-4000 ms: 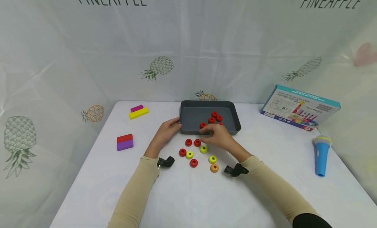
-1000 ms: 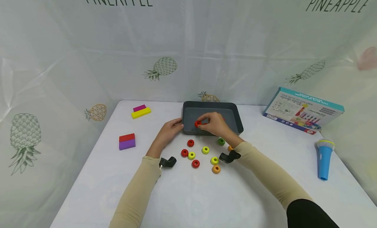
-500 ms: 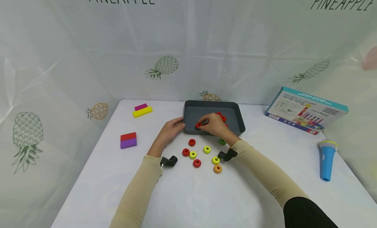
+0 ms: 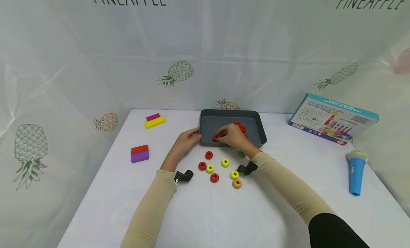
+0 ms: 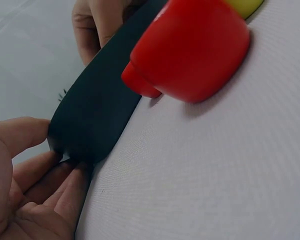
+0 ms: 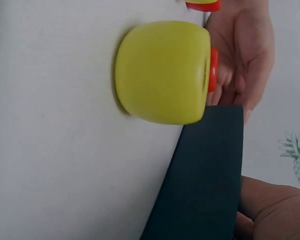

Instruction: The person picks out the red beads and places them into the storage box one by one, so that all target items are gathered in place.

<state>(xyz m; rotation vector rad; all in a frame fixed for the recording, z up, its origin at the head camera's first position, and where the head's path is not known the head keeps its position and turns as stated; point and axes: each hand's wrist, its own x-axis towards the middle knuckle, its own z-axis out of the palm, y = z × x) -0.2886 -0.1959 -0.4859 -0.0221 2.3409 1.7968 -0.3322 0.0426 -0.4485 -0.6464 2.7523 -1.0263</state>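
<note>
In the head view, a dark grey rectangular tray (image 4: 208, 120) stands at the back of the white table, with several red ring-shaped beads (image 4: 243, 129) inside it. My left hand (image 4: 183, 145) holds the tray's near left corner, thumb and fingers against its outer wall. Reaching over the front rim, my right hand (image 4: 233, 135) pinches a red bead (image 4: 216, 138) low inside the tray's left part. Its fingertips are mostly hidden in the right wrist view. On the table before the tray lie red beads (image 4: 214, 177), yellow beads (image 4: 225, 163), an orange bead (image 4: 237, 184) and a partly covered green bead (image 4: 241, 154).
Yellow and magenta blocks (image 4: 155, 122) lie at the back left, red and purple blocks (image 4: 140, 156) closer to me. To the right stand a printed toy box (image 4: 333, 119) and a blue toy microphone (image 4: 356, 176). A pineapple-print sheet (image 4: 256, 62) hangs behind the table.
Since the earliest frame, my right hand has taken a red bead from the table and brought it into the tray. It has barely moved in the last half second. The left hand stays put.
</note>
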